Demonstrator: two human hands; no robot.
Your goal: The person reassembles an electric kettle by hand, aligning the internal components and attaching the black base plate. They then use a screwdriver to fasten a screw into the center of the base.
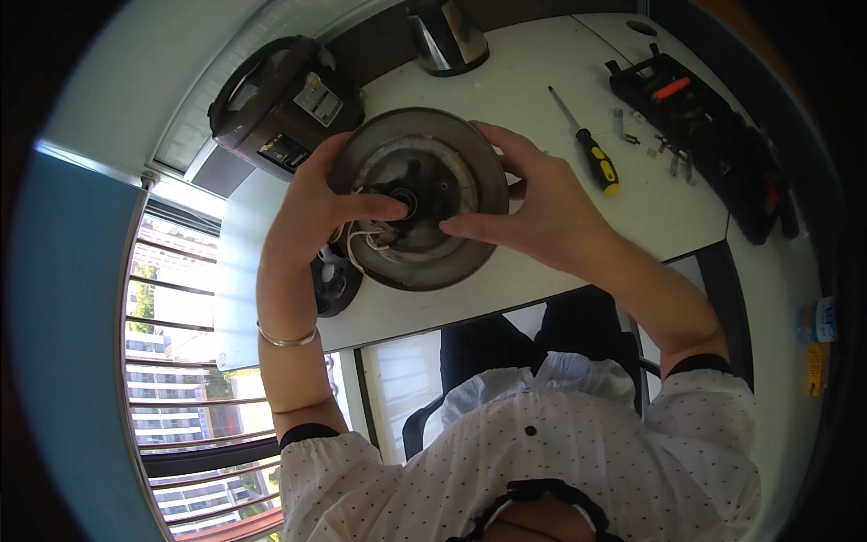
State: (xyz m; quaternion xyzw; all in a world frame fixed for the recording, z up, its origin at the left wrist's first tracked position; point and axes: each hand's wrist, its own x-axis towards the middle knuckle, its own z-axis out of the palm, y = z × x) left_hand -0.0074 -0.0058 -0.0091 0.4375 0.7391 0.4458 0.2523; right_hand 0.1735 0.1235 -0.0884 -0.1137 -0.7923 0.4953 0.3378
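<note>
Between my two hands, above the white table, is a round grey metal appliance part (429, 262), its open face turned up toward me. It has a wide rim, a pale inner ring, a dark centre and loose whitish wires at its lower left. My left hand (316, 203) grips the left side, with the thumb reaching in to the small ring at the centre. On the opposite side my right hand (542, 203) clasps the rim, its thumb laid over the inner face. Fingers behind the part are partly hidden. Below my left hand, a black rounded plastic piece (336, 287) lies partly covered.
A brown rice cooker (280, 104) stands back left, and a steel kettle (444, 38) at the far edge. Right of my hands lie a yellow-and-black screwdriver (596, 158), small metal parts (623, 126) and a black tool case (700, 117). A barred window (194, 361) is at left.
</note>
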